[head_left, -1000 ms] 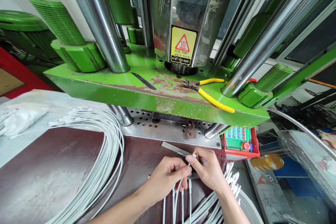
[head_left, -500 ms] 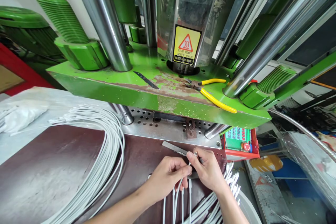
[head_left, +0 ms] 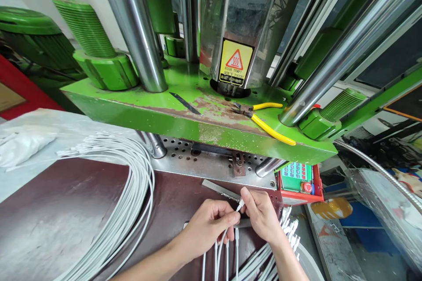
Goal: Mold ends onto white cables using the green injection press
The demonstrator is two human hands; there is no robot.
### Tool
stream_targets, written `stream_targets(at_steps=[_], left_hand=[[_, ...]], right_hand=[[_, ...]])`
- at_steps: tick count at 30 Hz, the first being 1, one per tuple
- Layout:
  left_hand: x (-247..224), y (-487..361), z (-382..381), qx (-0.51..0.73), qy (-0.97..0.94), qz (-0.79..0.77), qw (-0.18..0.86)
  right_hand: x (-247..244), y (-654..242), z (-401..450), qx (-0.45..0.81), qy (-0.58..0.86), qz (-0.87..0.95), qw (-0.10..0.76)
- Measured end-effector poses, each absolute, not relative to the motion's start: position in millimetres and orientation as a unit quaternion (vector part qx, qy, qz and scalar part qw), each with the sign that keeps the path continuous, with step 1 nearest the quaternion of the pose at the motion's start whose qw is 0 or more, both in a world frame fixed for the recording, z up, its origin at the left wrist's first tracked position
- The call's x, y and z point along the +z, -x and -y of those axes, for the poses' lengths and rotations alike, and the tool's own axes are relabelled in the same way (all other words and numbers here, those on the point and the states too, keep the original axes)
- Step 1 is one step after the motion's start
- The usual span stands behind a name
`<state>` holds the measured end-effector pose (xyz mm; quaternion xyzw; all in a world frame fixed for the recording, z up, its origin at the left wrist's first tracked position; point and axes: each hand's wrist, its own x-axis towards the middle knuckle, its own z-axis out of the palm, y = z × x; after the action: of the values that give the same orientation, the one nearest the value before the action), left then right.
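Observation:
Thumb and fingers of my left hand (head_left: 217, 224) pinch a white cable (head_left: 223, 238) just below its connector end. My right hand (head_left: 260, 213) is closed at the white connector (head_left: 240, 205), beside my left fingertips. Below and behind the hands lies a metal bar fixture (head_left: 220, 189), partly covered by them. Several more white cables (head_left: 237, 250) hang from it toward the bottom edge. A large bundle of white cables (head_left: 132, 197) curves over the brown surface on the left. Another bundle with white connectors (head_left: 290, 228) lies to the right, beside my right forearm.
A green press (head_left: 165, 118) with steel columns stands ahead. On its ledge lie yellow-handled pliers (head_left: 272, 131) and a dark blade (head_left: 185, 103). A red control box (head_left: 298, 195) with an emergency button is at the right. A plastic bag (head_left: 24, 145) lies at the left.
My right fingers have shifted slightly, and the white connector now shows between the hands where a metallic tip showed before. The view has moved a little.

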<state>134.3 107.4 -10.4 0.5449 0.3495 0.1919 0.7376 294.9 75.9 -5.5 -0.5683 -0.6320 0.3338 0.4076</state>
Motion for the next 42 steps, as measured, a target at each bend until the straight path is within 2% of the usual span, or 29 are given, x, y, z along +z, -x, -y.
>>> stream_targets(at_steps=[6, 13, 19, 26, 32, 38, 42], left_hand=[[-10.8, -134.1, -106.7, 0.189, -0.551, -0.351, 0.733], [-10.5, -134.6, -106.8, 0.186, -0.54, -0.35, 0.743], [-10.2, -134.1, -107.3, 0.19, -0.545, -0.352, 0.737], [-10.9, -133.5, -107.1, 0.197, -0.542, -0.342, 0.742], [-8.9, -133.2, -106.5, 0.195, -0.547, -0.348, 0.736], [-7.5, -131.8, -106.0, 0.196, -0.543, -0.345, 0.74], [-7.0, -132.4, -106.7, 0.201, -0.548, -0.344, 0.735]], right_hand=[[-2.1, -295.1, -73.5, 0.325, 0.568, 0.659, 0.372], [-8.9, -295.3, -74.6, 0.325, 0.568, 0.634, 0.413], [-2.5, -293.8, -74.2, 0.313, 0.574, 0.659, 0.371], [-6.9, -293.8, -73.2, 0.33, 0.572, 0.629, 0.411], [-3.4, -293.3, -71.5, 0.306, 0.578, 0.657, 0.374], [-5.4, -293.9, -72.5, 0.319, 0.57, 0.633, 0.415], [-4.2, -293.7, -72.4, 0.304, 0.579, 0.651, 0.387]])
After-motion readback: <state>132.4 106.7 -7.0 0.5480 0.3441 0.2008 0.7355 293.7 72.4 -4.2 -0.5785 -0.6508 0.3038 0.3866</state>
